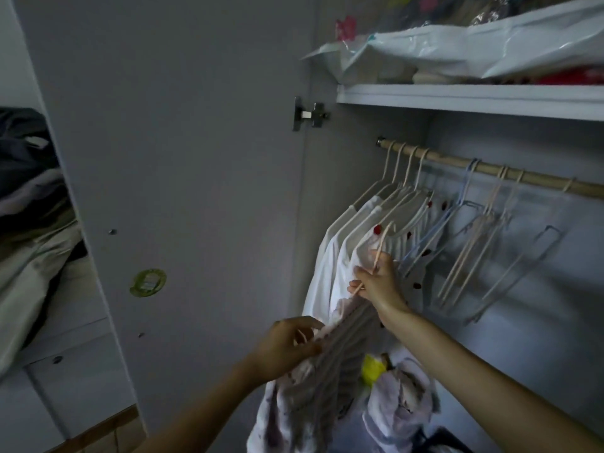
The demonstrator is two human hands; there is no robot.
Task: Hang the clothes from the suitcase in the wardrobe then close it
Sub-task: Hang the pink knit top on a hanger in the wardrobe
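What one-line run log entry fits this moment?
left hand grips striped garment | right hand holds hanger | rail not reached

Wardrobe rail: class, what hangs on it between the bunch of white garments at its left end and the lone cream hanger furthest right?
Head view: only empty hangers, no clothes, between the white garments and the rightmost hanger on the rail.

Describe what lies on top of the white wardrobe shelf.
On the shelf lie white plastic bags and a red item. What the bags contain, and anything behind them, is covered.

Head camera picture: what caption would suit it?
Both hands, right and left, fit a striped garment onto a hanger at the wardrobe rail.
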